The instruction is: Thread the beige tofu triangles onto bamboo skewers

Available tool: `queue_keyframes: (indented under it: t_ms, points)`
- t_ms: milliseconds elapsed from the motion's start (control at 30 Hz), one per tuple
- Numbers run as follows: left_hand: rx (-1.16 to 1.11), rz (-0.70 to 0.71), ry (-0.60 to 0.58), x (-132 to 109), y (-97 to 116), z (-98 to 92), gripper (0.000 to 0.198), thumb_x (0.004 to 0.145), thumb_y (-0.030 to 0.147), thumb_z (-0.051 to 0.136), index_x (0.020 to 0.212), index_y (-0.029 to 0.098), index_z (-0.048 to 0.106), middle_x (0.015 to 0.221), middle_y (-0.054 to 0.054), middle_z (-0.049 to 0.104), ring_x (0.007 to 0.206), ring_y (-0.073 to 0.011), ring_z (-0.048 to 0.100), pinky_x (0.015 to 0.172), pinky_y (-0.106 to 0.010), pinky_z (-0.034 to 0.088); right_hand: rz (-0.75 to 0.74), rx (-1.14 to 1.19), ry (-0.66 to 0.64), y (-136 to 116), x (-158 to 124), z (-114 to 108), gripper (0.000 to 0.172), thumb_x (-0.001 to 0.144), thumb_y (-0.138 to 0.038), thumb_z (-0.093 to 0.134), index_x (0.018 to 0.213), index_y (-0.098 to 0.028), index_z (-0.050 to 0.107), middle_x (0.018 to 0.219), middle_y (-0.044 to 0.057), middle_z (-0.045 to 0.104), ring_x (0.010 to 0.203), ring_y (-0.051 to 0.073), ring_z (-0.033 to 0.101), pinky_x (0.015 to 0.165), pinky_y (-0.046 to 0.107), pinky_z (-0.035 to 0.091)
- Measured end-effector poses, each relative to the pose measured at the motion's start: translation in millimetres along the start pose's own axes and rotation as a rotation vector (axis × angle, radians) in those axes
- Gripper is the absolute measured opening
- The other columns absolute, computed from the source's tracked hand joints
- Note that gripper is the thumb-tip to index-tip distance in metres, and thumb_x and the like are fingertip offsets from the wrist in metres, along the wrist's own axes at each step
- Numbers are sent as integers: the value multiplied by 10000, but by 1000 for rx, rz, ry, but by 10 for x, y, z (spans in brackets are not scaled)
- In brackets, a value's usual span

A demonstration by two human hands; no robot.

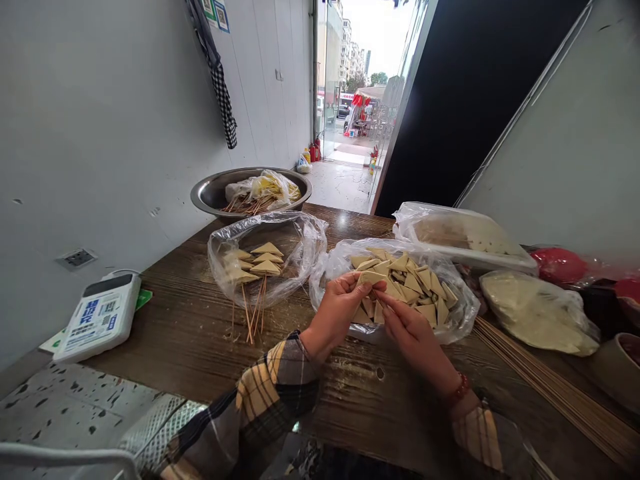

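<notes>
Over the right-hand plastic bag [467,320], my left hand [340,307] is closed on a beige triangular tofu slice [373,277], pinched between thumb and fingers. My right hand [407,330] is closed too, its fingertips pinched together just below that slice. Whatever they grip is too thin or hidden to make out. Many similar loose triangles [413,283] lie in the bag under and beyond my hands. To the left, another open plastic bag [315,233] contains stacked triangles [267,260] on thin bamboo sticks [256,313], whose ends stick out toward me.
A metal basin [200,193] with bagged skewers stands at the back left. A bundle of long bamboo skewers [555,387] lies at right, near a bag of pale food [540,310] and a wrapped white tray [465,233]. A white device [100,317] sits at the left edge.
</notes>
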State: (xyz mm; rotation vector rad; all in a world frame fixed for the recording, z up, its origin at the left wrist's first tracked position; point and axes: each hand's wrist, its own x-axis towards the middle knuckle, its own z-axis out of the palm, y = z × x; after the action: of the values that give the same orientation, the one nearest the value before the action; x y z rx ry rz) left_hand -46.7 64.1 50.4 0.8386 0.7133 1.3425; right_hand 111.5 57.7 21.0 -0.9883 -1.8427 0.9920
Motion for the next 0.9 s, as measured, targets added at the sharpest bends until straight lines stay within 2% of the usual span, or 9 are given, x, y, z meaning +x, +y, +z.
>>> queue_keyframes:
  t_ms: [133,233,400,633,767,900]
  points:
    - [-6,0,-14,1,-23,-9,340,712,374,759,914,101,735,869,-108,723,788,-173,642,736,-271,475,20,2,0,44,3,3,420,950,-373,446,1288,-172,594,696,14,600,540,119,480,557,256,439]
    - [-9,-8,-31,4,-41,-19,335,727,374,747,926,104,734,874,-108,723,765,-170,645,712,-268,476,22,-14,16,32,9,3,405,942,-363,456,1260,-171,615,749,33,634,583,131,516,576,260,452]
    - [3,-13,-55,3,-57,-23,332,743,378,733,923,99,734,839,-105,724,735,-161,643,687,-254,470,36,-2,54,4,25,7,382,920,-379,487,1175,-152,658,694,30,620,531,123,486,513,247,425]
    - [30,-7,-60,-11,-47,-1,312,764,374,713,908,97,734,802,-97,729,727,-147,643,711,-239,467,78,77,72,11,36,28,347,907,-398,509,1104,-159,665,603,-22,505,458,90,396,448,225,370]
    - [31,-15,-77,-11,-45,11,321,739,375,734,899,97,732,799,-101,731,731,-172,663,705,-256,473,73,103,82,-60,45,38,329,899,-401,507,1047,-147,655,536,-61,407,422,87,370,429,225,346]
    - [18,-35,-100,-9,-28,15,327,750,396,722,892,101,722,838,-114,731,786,-203,680,765,-299,478,70,122,60,-125,54,14,293,909,-389,502,1005,-148,639,517,-70,409,430,83,385,449,220,338]
